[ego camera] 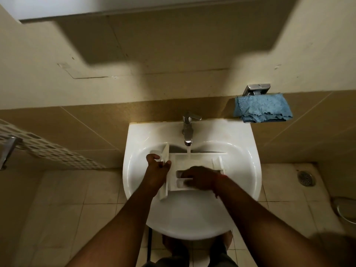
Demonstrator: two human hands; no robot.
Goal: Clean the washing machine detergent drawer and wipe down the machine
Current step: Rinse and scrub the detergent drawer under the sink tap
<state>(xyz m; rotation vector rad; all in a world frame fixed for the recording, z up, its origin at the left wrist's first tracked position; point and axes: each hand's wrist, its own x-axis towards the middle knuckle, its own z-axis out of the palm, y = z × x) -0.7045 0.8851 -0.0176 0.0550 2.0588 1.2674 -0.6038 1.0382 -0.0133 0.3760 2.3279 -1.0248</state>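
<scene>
At the far left, a white perforated rack [48, 149] is sticking out from the wall, with a metal bracket [8, 151] under it. In the middle, a white sink [138, 151] is carrying the drawer [198, 162], which is lying across the basin with its front panel at the basin's left side and its compartments running toward the right. The left hand [157, 164] is gripping that front panel, thumb and fingers curling round its edge. Water is running from the tap [187, 130] at the sink's back edge and is falling into the drawer's rear compartment. The right hand [200, 180] is resting palm down on the drawer's near compartments, with its fingers reaching left into them; whether they are pinching anything or only pressing cannot be told, since the hand is hiding them. A red band is showing at that wrist. Right of the tap, a blue cloth [262, 108] is hanging from a metal holder [257, 89] on the wall, above the sink's back right corner. At the far right, a round drain [306, 178] is sitting in the floor.
</scene>
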